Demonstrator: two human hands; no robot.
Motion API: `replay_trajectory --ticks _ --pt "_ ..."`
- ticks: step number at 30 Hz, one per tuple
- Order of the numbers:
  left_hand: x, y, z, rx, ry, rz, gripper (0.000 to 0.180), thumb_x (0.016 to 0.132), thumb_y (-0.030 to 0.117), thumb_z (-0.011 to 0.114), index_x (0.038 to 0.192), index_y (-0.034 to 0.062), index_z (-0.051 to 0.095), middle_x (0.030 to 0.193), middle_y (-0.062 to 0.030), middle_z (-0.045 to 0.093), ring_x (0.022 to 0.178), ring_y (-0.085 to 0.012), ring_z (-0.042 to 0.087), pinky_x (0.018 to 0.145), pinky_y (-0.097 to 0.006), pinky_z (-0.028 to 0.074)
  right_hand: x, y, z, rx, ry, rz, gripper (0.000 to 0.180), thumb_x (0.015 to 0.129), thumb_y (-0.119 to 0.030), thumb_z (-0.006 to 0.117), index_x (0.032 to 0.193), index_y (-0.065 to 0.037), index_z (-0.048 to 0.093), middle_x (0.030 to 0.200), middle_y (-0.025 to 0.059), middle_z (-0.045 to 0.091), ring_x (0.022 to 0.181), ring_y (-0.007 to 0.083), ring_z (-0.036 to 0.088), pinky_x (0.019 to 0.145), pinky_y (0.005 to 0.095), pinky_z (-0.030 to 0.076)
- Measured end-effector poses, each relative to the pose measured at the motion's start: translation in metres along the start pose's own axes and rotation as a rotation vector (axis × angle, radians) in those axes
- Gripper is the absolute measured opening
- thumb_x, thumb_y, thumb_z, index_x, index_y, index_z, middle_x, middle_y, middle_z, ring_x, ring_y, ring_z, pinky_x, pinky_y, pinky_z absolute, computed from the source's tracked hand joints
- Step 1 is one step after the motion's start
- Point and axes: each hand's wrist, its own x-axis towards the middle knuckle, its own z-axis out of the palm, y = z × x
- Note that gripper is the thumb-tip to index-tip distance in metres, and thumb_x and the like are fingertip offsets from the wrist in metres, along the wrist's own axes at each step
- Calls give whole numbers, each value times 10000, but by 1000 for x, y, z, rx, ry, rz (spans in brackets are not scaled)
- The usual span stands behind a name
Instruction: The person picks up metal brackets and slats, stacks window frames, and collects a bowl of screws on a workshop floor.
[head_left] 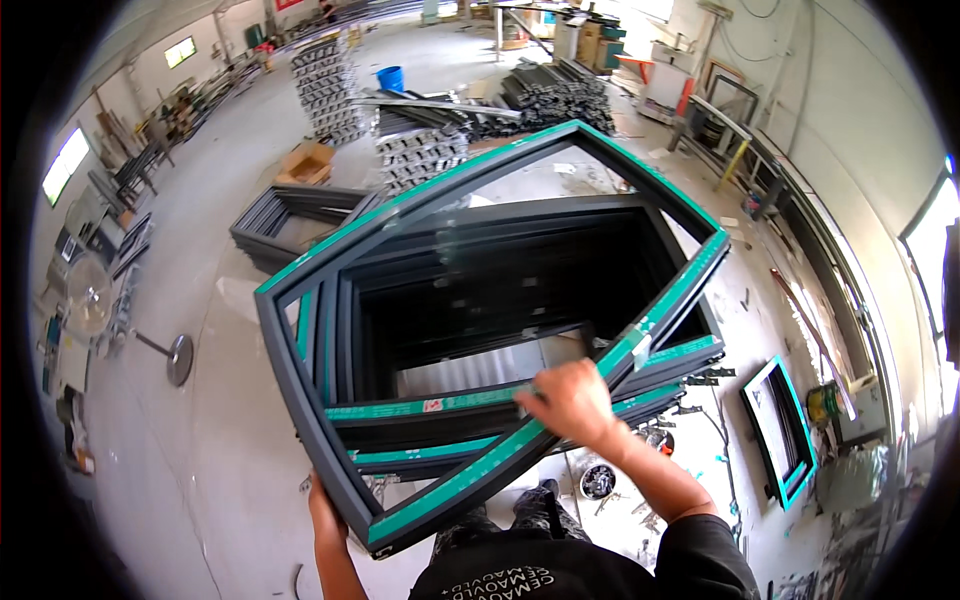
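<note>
A dark grey window frame with green tape along its sides is tilted in front of me, above a stack of similar frames. My left hand grips its near left side, with the fingers partly hidden behind the bar. Over the near bar, my right hand is closed in a fist-like pinch. Whatever lies between those fingers is hidden. Just beyond that hand, a pale loose-looking strip shows on the green tape. Green tape also covers the upper frame of the stack.
Smaller dark frames lie beyond the stack at left, near a cardboard box. Bundled metal profiles and a blue bucket stand farther back. A fan is at left. At right, a green-edged frame lies near a small bucket.
</note>
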Motion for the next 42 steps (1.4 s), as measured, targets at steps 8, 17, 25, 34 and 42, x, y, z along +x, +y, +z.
replay_trajectory --ticks 8,17,25,34,42 --pt "-20 -21 -25 -121 65 -14 477 940 430 289 1072 46 538 865 -63 586 743 -155 575 674 -305 489 4 21 10 -46 133 -40 267 705 -188 640 510 -86 489 574 73 513 607 267 508 635 385 402" --pt "-13 18 -2 88 154 -129 540 938 469 276 1118 43 555 943 -71 603 827 -131 553 744 -276 441 -9 -12 -18 -138 81 -48 265 815 -179 573 587 -45 553 592 103 548 548 290 519 565 389 406" --pt "28 39 -10 70 -20 -110 595 899 555 316 1090 50 567 865 -60 618 740 -139 594 658 -295 491 -1 -12 14 -46 167 93 244 705 -119 597 520 -41 457 570 124 513 593 317 504 619 402 372" --pt "79 48 -1 296 -17 -35 652 882 558 379 1166 -12 522 961 -93 600 832 -160 581 727 -282 466 -16 -18 2 -69 219 217 265 732 -121 599 507 -58 475 523 86 507 529 275 499 587 382 358" --pt "85 44 -25 179 -86 -5 647 882 540 375 1227 0 467 1046 -103 599 904 -195 596 839 -304 467 -21 -13 15 -52 401 149 311 688 -178 640 460 -103 443 456 35 470 470 215 496 507 343 361"
